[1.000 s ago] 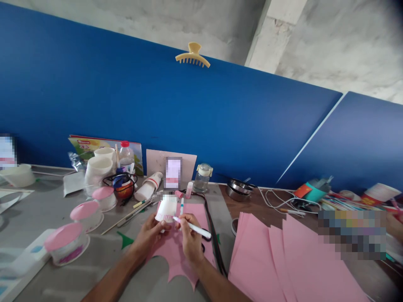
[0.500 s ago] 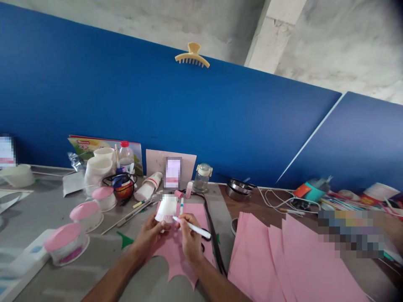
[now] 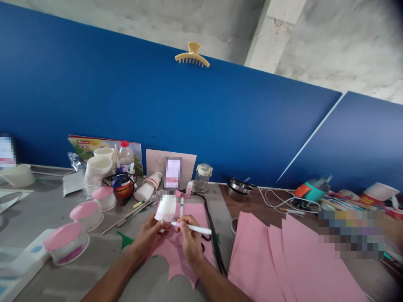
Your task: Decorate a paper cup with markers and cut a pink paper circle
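Between the fingers and thumb of my left hand (image 3: pixel 153 230) is a white paper cup (image 3: pixel 167 206), upside down and tilted, with short pink strokes along its rim. My right hand (image 3: pixel 189 237) grips a white marker (image 3: pixel 197 229), its pink tip end at the cup's rim; whether the tip touches cannot be made out. Beneath both hands lies a cut pink paper sheet (image 3: pixel 181 262) with scalloped edges. Dark scissor handles (image 3: pixel 205 238) show just right of my right hand, partly hidden by the marker and hand.
Several pink-topped cups (image 3: pixel 84 210) stand at left. Behind are stacked white cups (image 3: pixel 98 170), a bottle (image 3: pixel 126 156), a propped phone (image 3: pixel 172 173) and a glass jar (image 3: pixel 202 177). Pink sheets (image 3: pixel 258 251) lie at right, near metal bowls (image 3: pixel 238 190). A black strap (image 3: pixel 212 226) runs between.
The marker has swung to a flatter angle, its tip shifting slightly left and down along the cup's rim. The cup has turned a little in my left hand.
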`<state>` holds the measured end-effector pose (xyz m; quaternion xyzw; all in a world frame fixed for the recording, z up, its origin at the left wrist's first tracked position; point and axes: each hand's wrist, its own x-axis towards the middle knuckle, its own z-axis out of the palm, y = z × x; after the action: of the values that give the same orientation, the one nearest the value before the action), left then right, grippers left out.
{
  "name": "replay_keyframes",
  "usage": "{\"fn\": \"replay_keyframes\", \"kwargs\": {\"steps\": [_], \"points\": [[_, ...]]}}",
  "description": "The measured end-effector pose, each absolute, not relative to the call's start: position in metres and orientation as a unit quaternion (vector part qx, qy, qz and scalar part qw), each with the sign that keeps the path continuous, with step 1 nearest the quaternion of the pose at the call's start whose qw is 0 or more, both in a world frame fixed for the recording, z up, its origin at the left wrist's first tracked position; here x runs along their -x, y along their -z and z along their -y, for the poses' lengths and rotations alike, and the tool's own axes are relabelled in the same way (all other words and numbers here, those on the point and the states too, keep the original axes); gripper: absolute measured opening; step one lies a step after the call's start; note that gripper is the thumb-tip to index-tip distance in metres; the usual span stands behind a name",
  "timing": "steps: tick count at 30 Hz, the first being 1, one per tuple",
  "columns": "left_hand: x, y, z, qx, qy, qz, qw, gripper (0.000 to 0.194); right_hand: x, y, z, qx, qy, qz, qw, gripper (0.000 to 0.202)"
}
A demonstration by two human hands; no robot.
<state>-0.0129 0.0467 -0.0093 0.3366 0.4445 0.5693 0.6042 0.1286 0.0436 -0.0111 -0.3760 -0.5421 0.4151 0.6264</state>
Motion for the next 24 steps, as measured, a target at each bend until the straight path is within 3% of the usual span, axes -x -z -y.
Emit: {"fn": "replay_keyframes", "kwargs": {"steps": [24], "points": [[0.0139,0.0088,-0.0458,-0.331,-0.564,-0.436,0.618,0.061,-0.1294,0.0075,-0.0451,0.406,-0.408,0.507,0.642,0.027]]}}
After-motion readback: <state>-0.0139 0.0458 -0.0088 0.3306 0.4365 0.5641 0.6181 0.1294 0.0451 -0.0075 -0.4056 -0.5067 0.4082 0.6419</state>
